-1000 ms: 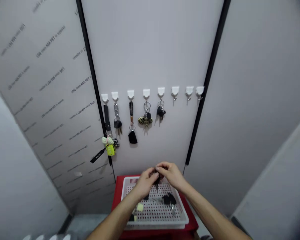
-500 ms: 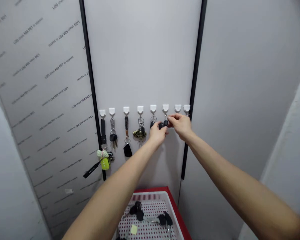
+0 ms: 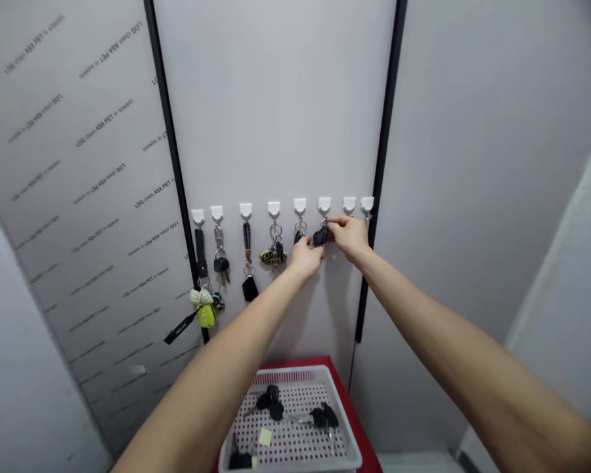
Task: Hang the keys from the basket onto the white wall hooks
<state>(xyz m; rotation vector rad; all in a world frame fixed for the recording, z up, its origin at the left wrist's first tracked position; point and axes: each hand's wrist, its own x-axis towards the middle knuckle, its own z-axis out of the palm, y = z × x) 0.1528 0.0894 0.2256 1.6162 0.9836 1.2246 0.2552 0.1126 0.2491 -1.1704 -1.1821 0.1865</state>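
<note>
Head view, only one. White slotted basket (image 3: 295,376) sits on a red stand (image 3: 362,439), low against the wall, floor full of little holes. From where I stand, inside: black-headed keys (image 3: 276,411) near the back left, a second key set (image 3: 320,418) with silvery metal parts toward the right, a dark cluster (image 3: 239,460) in the near left corner. Pale yellow square (image 3: 265,437) lies between them; a smaller yellow scrap (image 3: 255,462) is by the corner cluster, partly cut off.

Above: row of eight white hooks. Bunch of black-headed keys in hand (image 3: 320,236) is right under the sixth hook (image 3: 324,204) from the left; can't tell if its ring is over the metal. Right hand (image 3: 350,235): thumb and forefinger pinched on the bunch's upper end. Left hand (image 3: 308,258): fingertips clamped on the black heads from the other side, knuckles hiding part of the fifth hook's key ring (image 3: 301,226).

Others hanging, left to right: dark strap (image 3: 201,253) with yellow-green tag (image 3: 207,316), keys on a silver clip (image 3: 221,264), braided strap with black fob (image 3: 249,289), brass-coloured fob (image 3: 266,257) with keys.
</note>
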